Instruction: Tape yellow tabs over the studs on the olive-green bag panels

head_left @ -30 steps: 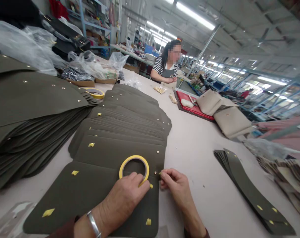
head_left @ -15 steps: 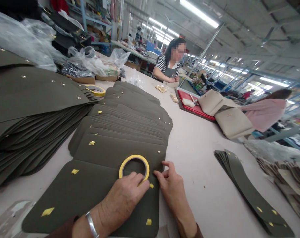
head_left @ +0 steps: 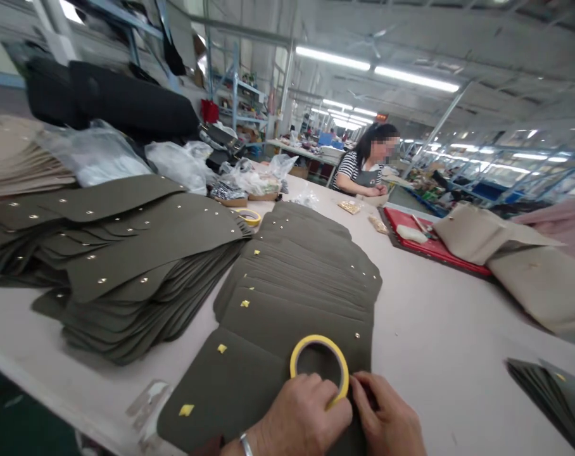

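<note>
My left hand [head_left: 303, 415] is closed around the lower edge of a roll of yellow tape [head_left: 296, 358], which stands tilted over a dark olive panel [head_left: 263, 373]. Right beside the roll, at the panel's right edge, my right hand [head_left: 389, 415] has its thumb and fingers drawn together; whatever lies between them is hidden. Small yellow tape pieces [head_left: 187, 410] stick to the panel, and a metal snap [head_left: 357, 335] shows near its right edge. Behind it, similar panels [head_left: 306, 259] lie overlapped in a row.
Olive pieces with metal snaps [head_left: 126, 253] are heaped on the left. Another tape roll [head_left: 249, 217] lies behind them, near plastic bags [head_left: 259, 177]. A red tray [head_left: 411, 234] and beige pieces [head_left: 477, 234] are at the right. Across the table sits a person [head_left: 363, 164].
The view has swung left, so things appear further right. My right hand's fingers have come together and closer to the tape roll. My left hand still holds the roll.
</note>
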